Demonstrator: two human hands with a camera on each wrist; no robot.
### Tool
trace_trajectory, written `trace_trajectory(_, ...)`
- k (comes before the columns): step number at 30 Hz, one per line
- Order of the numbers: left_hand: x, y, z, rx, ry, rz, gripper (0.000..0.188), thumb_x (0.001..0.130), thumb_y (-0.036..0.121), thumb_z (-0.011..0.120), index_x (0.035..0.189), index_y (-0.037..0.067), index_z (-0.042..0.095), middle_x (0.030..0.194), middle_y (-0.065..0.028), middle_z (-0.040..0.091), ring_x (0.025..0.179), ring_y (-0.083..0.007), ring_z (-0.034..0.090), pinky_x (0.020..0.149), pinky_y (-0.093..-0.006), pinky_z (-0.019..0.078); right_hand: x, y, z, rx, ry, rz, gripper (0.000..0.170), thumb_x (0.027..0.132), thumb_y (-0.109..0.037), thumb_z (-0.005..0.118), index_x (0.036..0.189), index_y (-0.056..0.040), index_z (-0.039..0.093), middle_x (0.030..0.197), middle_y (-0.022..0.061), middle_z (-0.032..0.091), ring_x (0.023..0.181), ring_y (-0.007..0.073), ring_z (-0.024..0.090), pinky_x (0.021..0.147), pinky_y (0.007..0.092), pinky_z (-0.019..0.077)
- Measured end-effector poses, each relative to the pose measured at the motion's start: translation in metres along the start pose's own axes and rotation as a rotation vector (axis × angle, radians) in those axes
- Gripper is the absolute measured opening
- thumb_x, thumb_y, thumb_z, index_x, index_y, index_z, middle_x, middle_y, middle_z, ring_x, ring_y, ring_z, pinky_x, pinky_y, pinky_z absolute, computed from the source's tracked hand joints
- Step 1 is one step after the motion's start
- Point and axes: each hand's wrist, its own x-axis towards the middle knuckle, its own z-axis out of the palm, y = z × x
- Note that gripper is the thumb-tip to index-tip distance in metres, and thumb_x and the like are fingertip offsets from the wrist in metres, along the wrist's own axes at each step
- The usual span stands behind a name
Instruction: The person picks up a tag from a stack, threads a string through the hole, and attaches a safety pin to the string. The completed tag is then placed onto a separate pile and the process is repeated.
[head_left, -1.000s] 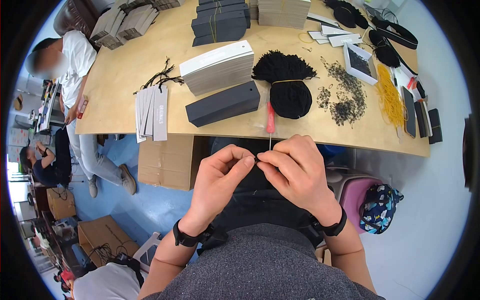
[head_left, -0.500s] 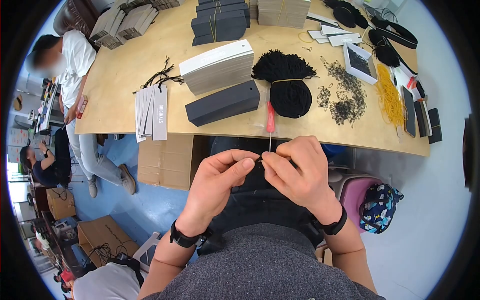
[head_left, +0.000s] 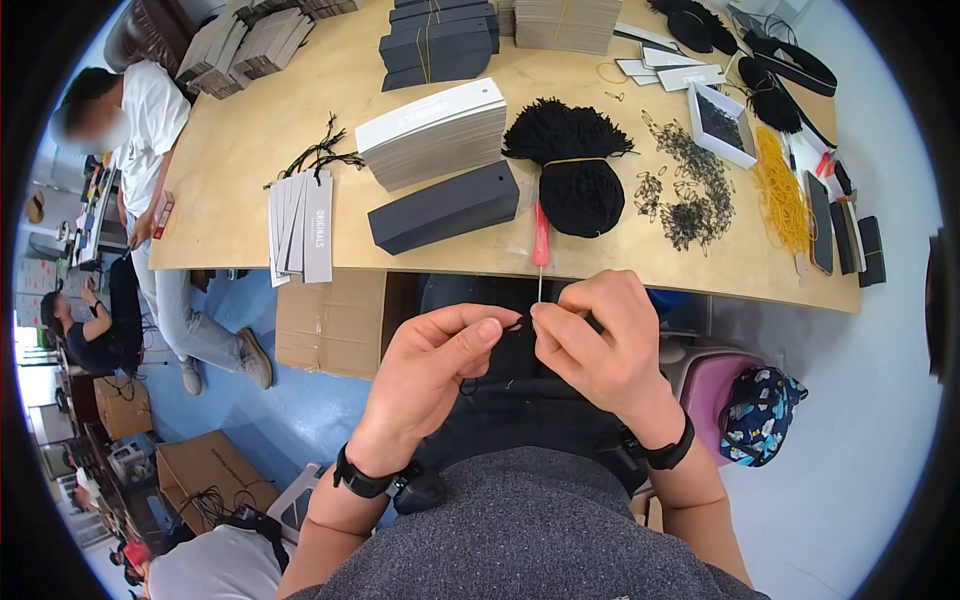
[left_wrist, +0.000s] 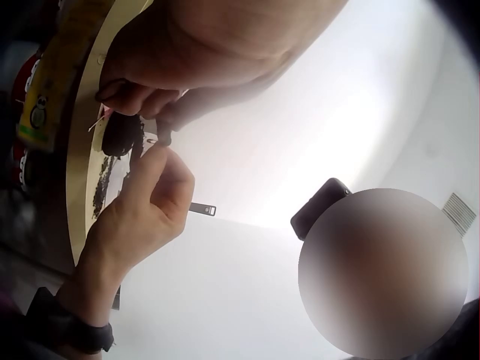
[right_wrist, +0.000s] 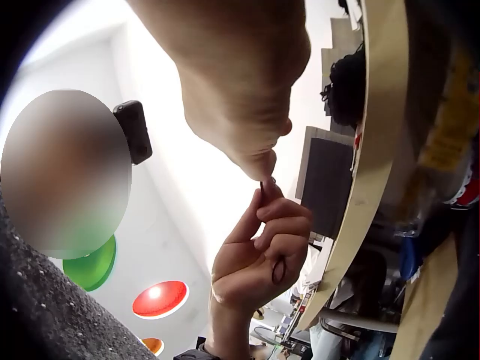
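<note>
The left hand point(head_left: 430, 365) and right hand point(head_left: 607, 345) are pinching a thin black cord point(head_left: 517, 325), its oval loop point(right_wrist: 274, 272) dangling below

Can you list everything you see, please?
Table: one, light wood, centre
Tag stacks: several, white to black, on table
Loose tags: several, white, table's left
Cord bundles: several, black, table's middle and right
Pins: many, dark, table's right
Open box: one, white, beside pins
Bands: many, yellow, table's right
Phone: one, dark, beside bands
Tool: one, red-handled, table's front
Cardboard boxes: several, brown, left
Bag: one, patterned blue, lower right
People: several, mixed clothes, left
Looped cord: one, black, at fingers
Left hand, right hand: one each, bare, front centre
</note>
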Motion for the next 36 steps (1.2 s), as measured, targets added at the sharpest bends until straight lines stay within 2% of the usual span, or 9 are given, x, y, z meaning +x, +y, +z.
trace_trajectory(10, -0.002, 0.014, 0.006, -0.009, -0.105, -0.134, 0.025, 0.096, 0.010, 0.063, 0.116, -0.005, 0.068, 0.076, 0.0017, 0.053, 0.069, -0.0079, 0.043, 0.063, -0.0233, 0.0346, -0.005, -0.001, -0.028, 0.375, -0.122, 0.426, 0.019, 0.068, 0.005, 0.070, 0.083, -0.0039, 0.063, 0.083, 0.0057, 0.055, 0.067, 0.0190, 0.057, 0.061, 0.0284, 0.0469)
trace_trajectory(12, 0.001, 0.015, 0.004, 0.673, -0.100, 0.272, 0.017, 0.093, 0.007, 0.066, 0.106, -0.003, 0.072, 0.080, -0.0011, 0.059, 0.073, -0.0091, 0.052, 0.065, -0.0236, 0.0388, -0.010, 0.002, -0.047, 0.430, -0.153, 0.528, 0.017, 0.069, 0.005, 0.069, 0.083, -0.0029, 0.063, 0.084, 0.0063, 0.055, 0.068, 0.0174, 0.057, 0.062, 0.0273, 0.0473)
trace_trajectory(17, 0.003, 0.016, 0.009, 0.932, -0.036, 0.338, 0.010, 0.087, 0.000, 0.070, 0.096, 0.000, 0.074, 0.084, -0.0041, 0.063, 0.076, -0.0108, 0.057, 0.063, -0.0244, 0.0416, -0.026, 0.012, -0.079, 0.345, -0.294, 0.777, 0.009, 0.076, 0.006, 0.064, 0.080, -0.0008, 0.060, 0.085, 0.0057, 0.056, 0.069, 0.0131, 0.059, 0.064, 0.0268, 0.0489)
trace_trajectory(18, 0.004, 0.014, 0.014, 0.958, -0.014, 0.382, 0.009, 0.086, -0.002, 0.070, 0.094, 0.000, 0.074, 0.084, -0.0047, 0.064, 0.075, -0.0112, 0.057, 0.061, -0.0247, 0.0414, -0.028, 0.014, -0.077, 0.179, -0.322, 0.716, 0.025, 0.078, 0.005, 0.065, 0.102, -0.0011, 0.064, 0.096, 0.0092, 0.057, 0.070, 0.0129, 0.060, 0.065, 0.0276, 0.0498)
trace_trajectory(19, 0.006, 0.013, 0.018, 0.959, -0.020, 0.387, 0.009, 0.086, -0.002, 0.070, 0.094, 0.000, 0.074, 0.084, -0.0047, 0.064, 0.075, -0.0112, 0.057, 0.061, -0.0247, 0.0414, -0.027, 0.011, -0.076, 0.174, -0.317, 0.716, 0.025, 0.078, 0.005, 0.065, 0.102, -0.0011, 0.064, 0.096, 0.0092, 0.057, 0.070, 0.0129, 0.060, 0.065, 0.0276, 0.0498)
trace_trajectory(23, 0.010, 0.012, 0.032, 1.038, -0.070, 0.491, 0.010, 0.086, -0.002, 0.070, 0.095, 0.001, 0.072, 0.086, -0.0083, 0.064, 0.069, -0.0170, 0.059, 0.061, -0.0274, 0.0460, -0.009, -0.018, -0.045, 1.179, -0.217, 0.904, 0.067, 0.094, -0.004, 0.062, 0.151, 0.0004, 0.027, 0.141, 0.0181, 0.045, 0.076, 0.0131, 0.063, 0.068, 0.0275, 0.0524)
trace_trajectory(27, 0.011, 0.019, 0.030, 1.022, -0.050, 0.575, 0.012, 0.086, -0.002, 0.069, 0.098, 0.001, 0.070, 0.086, -0.0082, 0.063, 0.071, -0.0190, 0.060, 0.063, -0.0294, 0.0481, -0.005, -0.001, -0.027, 1.101, -0.478, 0.997, 0.029, 0.098, -0.011, 0.061, 0.123, 0.0025, 0.055, 0.088, 0.0073, 0.068, 0.068, 0.0096, 0.064, 0.062, 0.0245, 0.0516)
trace_trajectory(29, 0.009, 0.026, 0.031, 1.038, -0.088, 0.470, 0.014, 0.083, -0.006, 0.070, 0.094, 0.002, 0.072, 0.086, -0.0068, 0.064, 0.075, -0.0155, 0.061, 0.063, -0.0269, 0.0468, 0.001, -0.002, -0.028, 1.028, -0.470, 0.969, 0.020, 0.098, -0.011, 0.061, 0.113, 0.0020, 0.058, 0.082, 0.0059, 0.066, 0.066, 0.0091, 0.063, 0.060, 0.0243, 0.0507)
trace_trajectory(36, 0.087, 0.124, 0.019, 1.595, 0.186, 1.089, 0.029, 0.081, 0.009, 0.074, 0.109, 0.003, 0.071, 0.092, -0.0094, 0.066, 0.085, -0.0230, 0.063, 0.078, -0.0334, 0.0500, -0.011, 0.001, -0.034, 0.788, -0.461, 0.952, 0.011, 0.095, -0.011, 0.063, 0.099, -0.0003, 0.063, 0.075, 0.0045, 0.062, 0.059, 0.0085, 0.059, 0.056, 0.0233, 0.0461)
